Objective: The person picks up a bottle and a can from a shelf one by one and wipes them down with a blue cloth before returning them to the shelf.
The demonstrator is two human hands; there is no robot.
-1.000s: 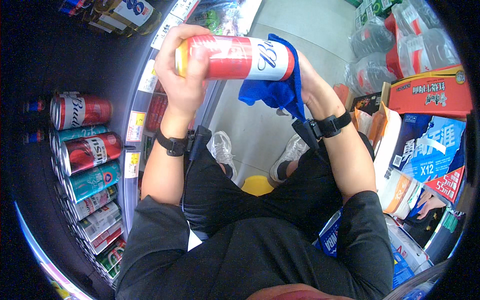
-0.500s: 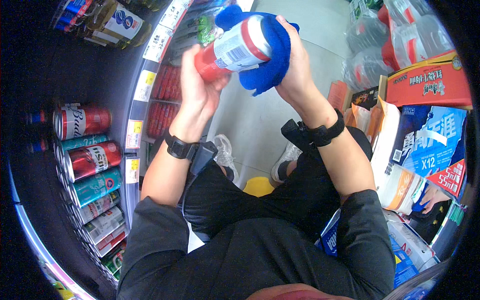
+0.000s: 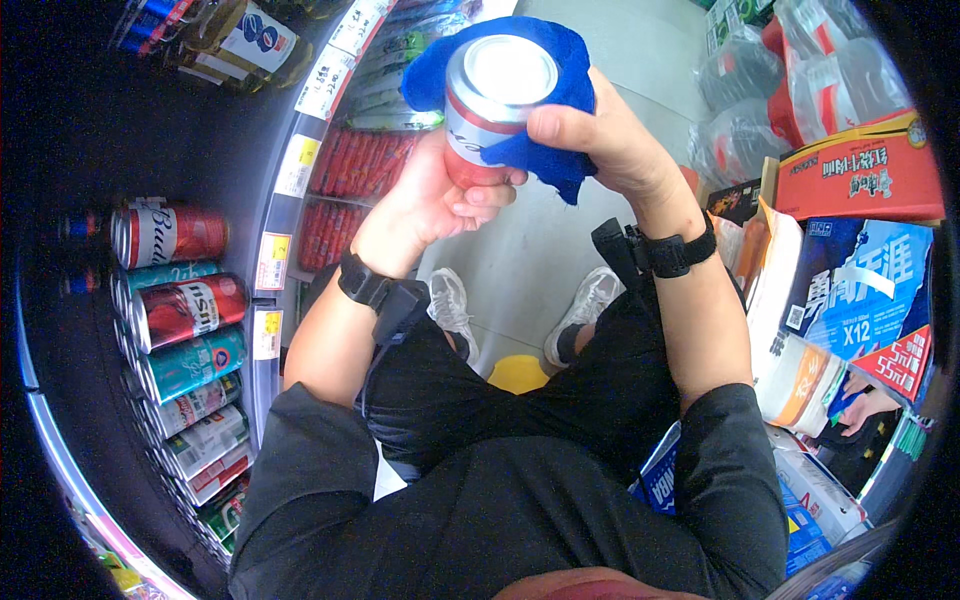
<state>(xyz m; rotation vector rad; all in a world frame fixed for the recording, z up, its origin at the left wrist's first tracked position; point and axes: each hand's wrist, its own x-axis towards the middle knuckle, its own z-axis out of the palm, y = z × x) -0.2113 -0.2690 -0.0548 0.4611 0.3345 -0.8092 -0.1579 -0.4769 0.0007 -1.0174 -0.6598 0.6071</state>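
A red and white drink can (image 3: 487,125) is held up in front of me, tilted so that its silver end faces me. My left hand (image 3: 440,195) wraps its fingers round the lower, red part of the can. A blue cloth (image 3: 570,75) lies behind and around the can's far and right sides. My right hand (image 3: 620,135) presses this cloth against the can, its thumb beside the silver rim. The other right fingers are mostly hidden behind the cloth.
On the left, a shelf holds several lying cans (image 3: 190,310), with price tags (image 3: 268,335) along its edge. Red packets (image 3: 355,165) sit on a lower shelf beyond. To the right are a red carton (image 3: 860,165), a blue box (image 3: 865,280) and wrapped bottles (image 3: 835,65). Another person's hand (image 3: 868,408) shows at far right.
The can has turned from lying slantwise to showing its silver end toward me. My left hand has shifted right with it, and my right thumb now lies over the cloth at the near side.
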